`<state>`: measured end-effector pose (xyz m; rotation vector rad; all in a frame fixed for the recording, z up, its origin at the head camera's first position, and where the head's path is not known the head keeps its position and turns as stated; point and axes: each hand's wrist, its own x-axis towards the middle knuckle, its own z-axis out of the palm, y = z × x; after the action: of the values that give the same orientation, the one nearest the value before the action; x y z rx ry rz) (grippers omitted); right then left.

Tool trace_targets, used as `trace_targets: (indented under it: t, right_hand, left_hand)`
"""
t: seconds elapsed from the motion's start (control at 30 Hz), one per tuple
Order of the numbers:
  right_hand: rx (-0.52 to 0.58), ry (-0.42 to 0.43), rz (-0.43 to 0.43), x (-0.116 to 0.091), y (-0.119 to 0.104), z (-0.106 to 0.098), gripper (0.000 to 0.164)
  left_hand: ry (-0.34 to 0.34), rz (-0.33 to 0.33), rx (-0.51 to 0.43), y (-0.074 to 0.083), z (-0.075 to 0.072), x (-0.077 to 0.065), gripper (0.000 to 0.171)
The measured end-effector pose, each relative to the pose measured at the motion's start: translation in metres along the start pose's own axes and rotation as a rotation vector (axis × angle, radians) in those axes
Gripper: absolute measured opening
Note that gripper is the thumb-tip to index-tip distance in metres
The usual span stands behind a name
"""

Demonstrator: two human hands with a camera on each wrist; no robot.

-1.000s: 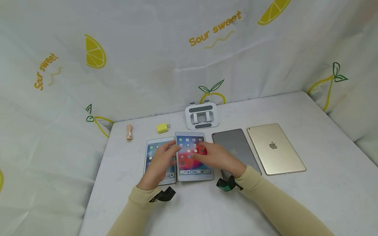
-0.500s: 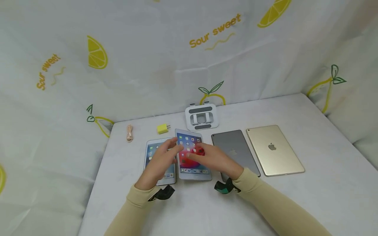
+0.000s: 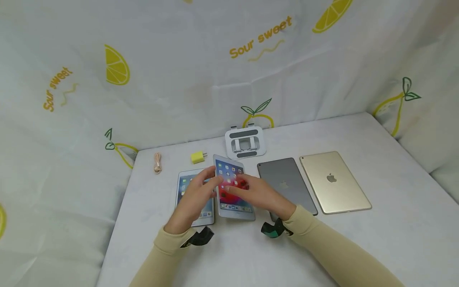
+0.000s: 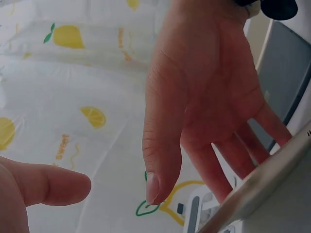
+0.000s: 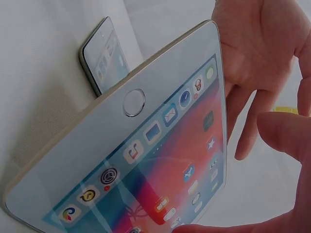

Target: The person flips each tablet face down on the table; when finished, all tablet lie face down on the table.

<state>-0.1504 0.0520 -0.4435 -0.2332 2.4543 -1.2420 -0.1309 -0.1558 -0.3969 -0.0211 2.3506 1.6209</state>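
Observation:
In the head view a white tablet (image 3: 233, 203) with a lit red-and-blue home screen stands tilted, its left edge raised. My left hand (image 3: 195, 195) is at that edge; the left wrist view has its fairly straight fingers (image 4: 206, 165) reaching behind the tablet's edge (image 4: 262, 179), the thumb apart from it. Over the right part of the screen is my right hand (image 3: 263, 193), thumb and fingers spread loosely; whether the fingertips touch the glass or the right edge is unclear. A second white tablet (image 3: 206, 215), screen up, lies partly under my left hand.
Behind the tablets lie a white foldable stand (image 3: 233, 153), a yellow charger plug (image 3: 197, 157) and a coiled pinkish cable (image 3: 157, 162). Right of my hands, a grey tablet (image 3: 287, 169) and a gold tablet (image 3: 331, 191) lie back up. A lemon-print curtain (image 3: 179, 79) hangs behind the table.
The red-and-blue-screened tablet has gone from nearly flat to tilted, its left side lifting. Both hands shifted slightly along with it; the other things stayed in place.

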Motion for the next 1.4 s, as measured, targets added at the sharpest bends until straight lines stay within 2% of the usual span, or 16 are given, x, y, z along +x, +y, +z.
trace_targets:
  t: [0.2, 0.47, 0.97, 1.4]
  right_hand:
    - [0.024, -0.008, 0.009, 0.0009, -0.0008, 0.0004, 0.086]
    - [0.087, -0.033, 0.007, 0.0027, 0.0011, -0.0013, 0.086]
    - [0.217, -0.076, 0.024, 0.0036, 0.0024, -0.0011, 0.09]
    - [0.319, -0.107, 0.024, 0.0053, 0.0034, -0.0007, 0.084]
  left_hand:
    - [0.012, 0.017, -0.04, 0.0018, 0.0031, -0.0012, 0.064]
    - [-0.018, 0.073, -0.086, 0.0029, 0.0044, -0.0011, 0.061]
    - [-0.031, 0.076, -0.14, 0.0029, 0.0061, -0.0018, 0.059]
    - [-0.014, 0.062, -0.137, 0.0017, 0.0105, -0.0008, 0.059]
